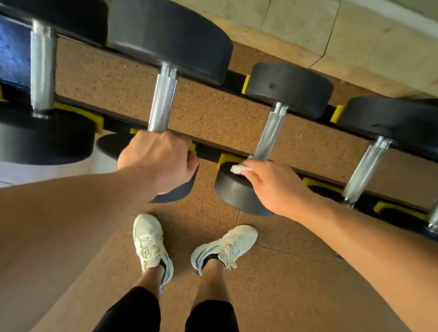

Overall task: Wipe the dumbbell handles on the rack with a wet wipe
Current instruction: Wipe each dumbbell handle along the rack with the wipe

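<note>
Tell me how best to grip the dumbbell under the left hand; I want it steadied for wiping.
Probably grip the knurled steel handle at its bare middle, coming from above. It lies open between the two black heads, while the left hand now rests on the near head.

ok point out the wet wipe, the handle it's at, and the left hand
wet wipe [239, 169], head view, its white folded edge
dumbbell handle [268, 135], head view, mid shaft
left hand [158, 159], head view, back of the hand
</note>
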Tool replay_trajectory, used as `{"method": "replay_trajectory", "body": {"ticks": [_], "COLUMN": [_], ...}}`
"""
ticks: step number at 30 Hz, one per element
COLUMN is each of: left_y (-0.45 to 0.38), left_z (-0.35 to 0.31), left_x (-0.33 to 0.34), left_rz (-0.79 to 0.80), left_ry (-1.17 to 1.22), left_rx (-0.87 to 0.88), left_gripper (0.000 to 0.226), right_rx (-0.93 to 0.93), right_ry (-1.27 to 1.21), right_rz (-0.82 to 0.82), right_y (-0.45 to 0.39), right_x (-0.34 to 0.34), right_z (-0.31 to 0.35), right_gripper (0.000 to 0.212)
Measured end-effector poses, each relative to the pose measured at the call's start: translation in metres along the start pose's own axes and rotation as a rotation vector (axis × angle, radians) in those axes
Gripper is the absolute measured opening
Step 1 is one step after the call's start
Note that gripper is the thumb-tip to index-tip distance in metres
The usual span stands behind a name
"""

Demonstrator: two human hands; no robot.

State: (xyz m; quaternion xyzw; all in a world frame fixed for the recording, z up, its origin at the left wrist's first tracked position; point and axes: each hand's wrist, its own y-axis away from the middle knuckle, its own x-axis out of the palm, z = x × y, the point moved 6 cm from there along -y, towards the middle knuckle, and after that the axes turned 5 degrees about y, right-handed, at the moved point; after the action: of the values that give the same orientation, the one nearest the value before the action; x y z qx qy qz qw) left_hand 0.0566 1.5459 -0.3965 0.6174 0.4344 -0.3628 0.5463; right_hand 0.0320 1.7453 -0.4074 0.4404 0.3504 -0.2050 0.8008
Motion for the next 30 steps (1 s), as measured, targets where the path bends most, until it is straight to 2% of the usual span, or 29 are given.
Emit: {"method": "replay_trajectory", "body": {"ticks": [2, 4, 6, 8, 10, 13, 15, 19, 21, 23, 25, 27, 28, 30], "left_y": [0.001, 0.001, 0.001, 0.005, 0.004, 0.003, 0.003, 0.004, 0.005, 0.004, 0.004, 0.004, 0.003, 0.004], "left_z": [-0.001, -0.001, 0.001, 0.001, -0.002, 0.001, 0.001, 0.0, 0.001, 0.002, 0.001, 0.002, 0.002, 0.003], "left_x": [0.0, 0.0, 0.001, 0.002, 0.003, 0.002, 0.001, 0.0, 0.002, 0.001, 0.0, 0.0, 0.001, 0.001], "left_rz": [-0.005, -0.011, -0.002, -0.013, -0.039, -0.012, 0.001, -0.014, -0.016, -0.028, -0.032, -0.031, -0.037, -0.049], "left_ry": [0.009, 0.015, 0.019, 0.039, 0.054, 0.079, 0.067, 0.069, 0.059, 0.056, 0.055, 0.063, 0.07, 0.081], "left_rx": [0.003, 0.008, 0.01, 0.032, 0.052, 0.057, 0.04, 0.036, 0.028, 0.018, 0.021, 0.019, 0.016, 0.013], "left_gripper": [0.038, 0.039, 0.039, 0.038, 0.036, 0.034, 0.034, 0.036, 0.039, 0.042, 0.042, 0.041, 0.039, 0.037], "right_rx": [0.134, 0.12, -0.153, -0.412, -0.419, -0.347, -0.272, -0.191, -0.191, -0.188, -0.117, -0.119, -0.165, -0.293], "right_ry": [-0.23, -0.285, -0.04, 0.427, 0.807, 1.043, 0.985, 0.589, 0.41, 0.295, 0.15, 0.113, 0.203, 0.453], "right_rz": [-0.086, -0.279, -0.42, -0.418, -0.324, -0.125, -0.036, -0.098, -0.006, 0.042, -0.068, -0.281, -0.366, -0.412], "right_y": [0.001, 0.0, -0.009, -0.024, -0.039, -0.044, -0.043, -0.032, -0.021, -0.014, -0.016, -0.022, -0.026, -0.036], "right_x": [-0.012, -0.038, -0.06, -0.057, -0.05, -0.036, -0.032, -0.029, -0.009, 0.003, -0.008, -0.034, -0.046, -0.056], "right_z": [-0.005, -0.003, 0.012, 0.018, 0.008, -0.006, -0.013, 0.0, 0.008, 0.017, 0.017, 0.015, 0.016, 0.015], "right_gripper": [0.031, 0.034, 0.048, 0.056, 0.054, 0.054, 0.055, 0.041, 0.028, 0.027, 0.034, 0.046, 0.055, 0.066]}}
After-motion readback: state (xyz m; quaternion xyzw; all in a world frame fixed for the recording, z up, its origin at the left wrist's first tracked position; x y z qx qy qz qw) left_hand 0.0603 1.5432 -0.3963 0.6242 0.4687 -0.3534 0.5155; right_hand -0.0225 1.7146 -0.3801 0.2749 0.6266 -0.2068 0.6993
